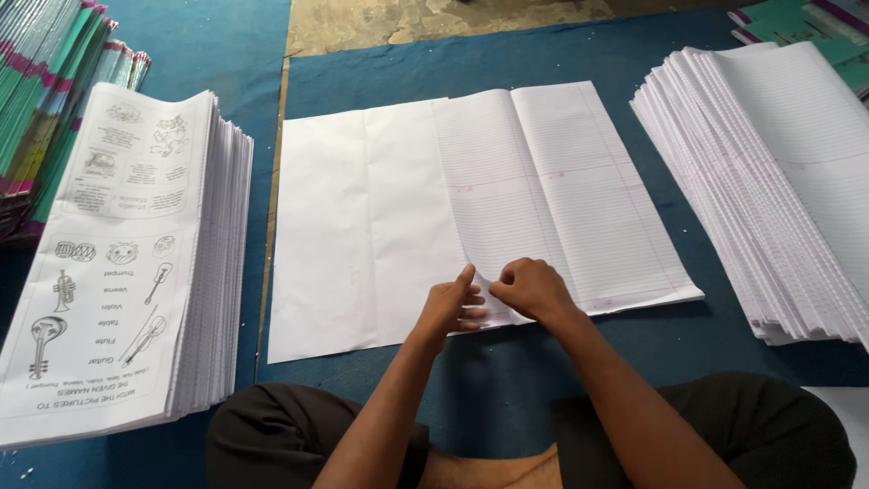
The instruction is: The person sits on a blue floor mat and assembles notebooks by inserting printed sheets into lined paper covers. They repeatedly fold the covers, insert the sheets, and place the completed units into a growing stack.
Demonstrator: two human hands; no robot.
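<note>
Head view: the ruled sheets lie open on the blue mat before my knees, half over a blank sheet. My right hand pinches their near edge by the centre fold, fingers curled shut on the paper. My left hand touches the same edge just beside it, thumb up, fingers bent onto the sheet. A printed stack sits left, a ruled stack right, coloured covers far left.
</note>
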